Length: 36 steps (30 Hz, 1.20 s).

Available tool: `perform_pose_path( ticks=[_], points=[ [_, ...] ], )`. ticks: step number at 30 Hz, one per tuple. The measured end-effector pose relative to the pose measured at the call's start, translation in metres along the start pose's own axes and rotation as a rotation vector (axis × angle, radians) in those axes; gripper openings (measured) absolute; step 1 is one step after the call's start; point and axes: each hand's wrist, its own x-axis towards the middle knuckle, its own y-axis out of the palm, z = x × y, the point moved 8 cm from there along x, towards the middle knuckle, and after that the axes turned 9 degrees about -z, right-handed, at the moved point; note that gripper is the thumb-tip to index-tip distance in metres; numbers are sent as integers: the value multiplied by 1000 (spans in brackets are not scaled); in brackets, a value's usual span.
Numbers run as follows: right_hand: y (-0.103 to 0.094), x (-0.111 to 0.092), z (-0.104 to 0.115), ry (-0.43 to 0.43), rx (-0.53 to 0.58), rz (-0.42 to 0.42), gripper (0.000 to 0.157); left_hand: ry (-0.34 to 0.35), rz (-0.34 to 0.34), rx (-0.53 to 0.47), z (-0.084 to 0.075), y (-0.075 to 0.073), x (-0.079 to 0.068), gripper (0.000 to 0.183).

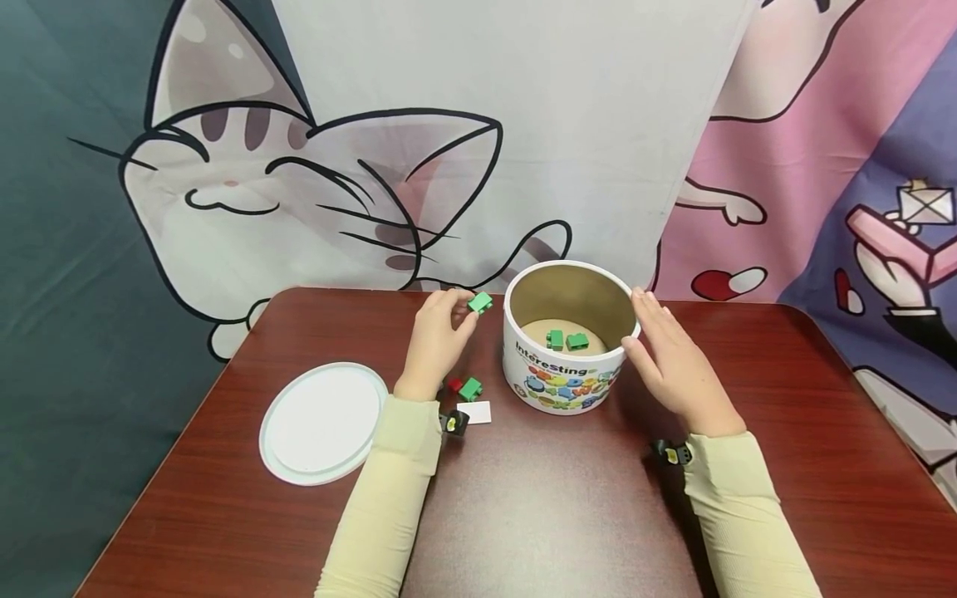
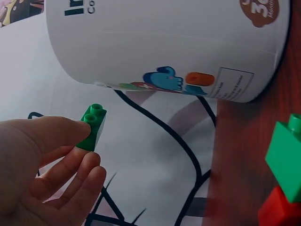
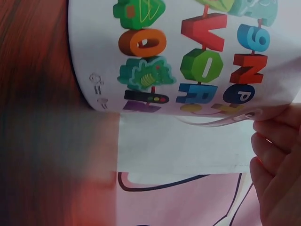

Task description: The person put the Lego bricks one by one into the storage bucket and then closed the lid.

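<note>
Between thumb and fingers, my left hand [image 1: 437, 340] pinches a green toy brick [image 1: 480, 302], raised just left of the bucket's rim. The left wrist view shows two round studs on this brick [image 2: 92, 127]. My right hand [image 1: 676, 357] rests against the right side of the white round bucket [image 1: 557, 378], fingers straight along its rim. Two green bricks [image 1: 577, 341] lie on the bucket's floor. Below my left hand, another green brick [image 1: 470, 389] sits on the table beside a red brick [image 1: 455, 385], which is partly hidden in the head view.
A white round lid [image 1: 321, 423] lies flat on the brown table [image 1: 538, 498], left of my left forearm. Near the loose bricks is a small white card [image 1: 474, 412]. Behind the table's far edge hangs a cloth backdrop [image 1: 568, 124] with cartoon drawings.
</note>
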Motion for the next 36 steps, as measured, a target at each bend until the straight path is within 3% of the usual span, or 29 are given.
perform_pose_path(
  ticks=[8,15,25,31,36],
  points=[
    [-1,3,5,-55,-67,-8,65,13,-31,-27,-10,-6,1,23],
    [-1,4,3,-50,-69,-4,65,29,-91,-74,-22,-13,2,25],
    [2,2,4,-22,-25,9,65,85,-105,-115,-44,-10,1,24],
    [0,1,3,-4,-9,2,66,160,-8,-89,-70,2,9,23],
    [1,0,0,15,5,5,66,196,151,-16,-86,24,18,23]
  ],
)
